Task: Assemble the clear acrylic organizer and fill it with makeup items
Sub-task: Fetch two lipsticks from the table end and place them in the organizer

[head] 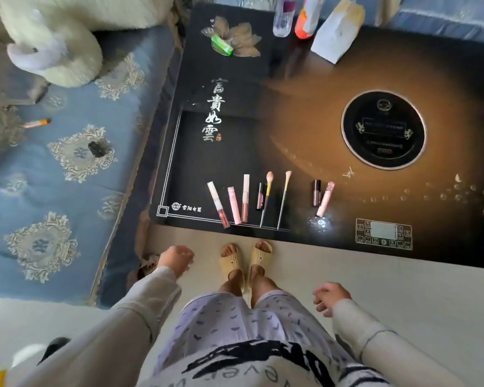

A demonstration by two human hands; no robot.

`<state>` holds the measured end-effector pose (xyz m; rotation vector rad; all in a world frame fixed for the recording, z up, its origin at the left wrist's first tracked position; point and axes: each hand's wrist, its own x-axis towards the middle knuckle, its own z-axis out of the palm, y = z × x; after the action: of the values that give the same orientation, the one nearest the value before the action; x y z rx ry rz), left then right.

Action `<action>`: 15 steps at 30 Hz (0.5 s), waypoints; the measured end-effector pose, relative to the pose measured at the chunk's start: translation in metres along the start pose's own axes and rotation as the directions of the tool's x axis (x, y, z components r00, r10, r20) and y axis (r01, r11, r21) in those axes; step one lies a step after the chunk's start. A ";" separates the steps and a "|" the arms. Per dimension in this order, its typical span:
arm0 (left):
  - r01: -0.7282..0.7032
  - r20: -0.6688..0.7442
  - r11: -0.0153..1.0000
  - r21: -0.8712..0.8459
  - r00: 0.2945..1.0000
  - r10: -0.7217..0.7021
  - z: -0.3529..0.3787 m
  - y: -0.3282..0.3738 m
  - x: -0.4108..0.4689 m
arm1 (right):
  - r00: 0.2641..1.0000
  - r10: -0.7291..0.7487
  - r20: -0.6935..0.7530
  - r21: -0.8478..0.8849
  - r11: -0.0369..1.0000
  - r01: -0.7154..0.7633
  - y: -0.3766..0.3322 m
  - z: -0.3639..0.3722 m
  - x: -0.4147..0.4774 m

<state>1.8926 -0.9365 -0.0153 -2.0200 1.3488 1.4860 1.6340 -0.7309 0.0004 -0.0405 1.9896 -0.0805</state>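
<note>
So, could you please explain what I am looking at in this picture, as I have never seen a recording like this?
There is no machine here. A person wears a camera on the head, so the one picture looks down over their own body. The left hand and right hand hang open and hold nothing. Their feet in sandals stand on the floor before a dark table. Near its front edge lie makeup tubes and two brushes in a row. At the far edge stand a bottle and a white bag. A blue sofa is to the left. I see no acrylic organizer.
</note>
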 end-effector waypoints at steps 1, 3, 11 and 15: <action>-0.023 -0.038 0.999 0.023 0.999 0.023 0.004 0.006 -0.001 | 1.000 -0.022 0.015 -0.059 0.998 0.023 -0.012 0.001 0.001; -0.048 -0.076 0.997 0.059 0.996 0.052 0.011 0.021 -0.002 | 0.994 -0.100 0.052 -0.196 0.975 0.108 -0.039 0.003 0.001; -0.012 -0.198 0.982 0.191 0.979 0.051 0.022 0.087 0.019 | 0.930 -0.367 0.012 -0.128 0.922 0.365 -0.176 0.027 0.014; -0.020 -0.204 0.986 0.166 0.977 0.054 0.027 0.102 0.036 | 0.887 -0.442 -0.135 -0.251 0.881 0.401 -0.223 0.046 0.020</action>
<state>1.7952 -0.9896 -0.0293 -2.1009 1.5420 1.1605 1.6655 -0.9561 -0.0197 -0.6348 2.1413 -0.1542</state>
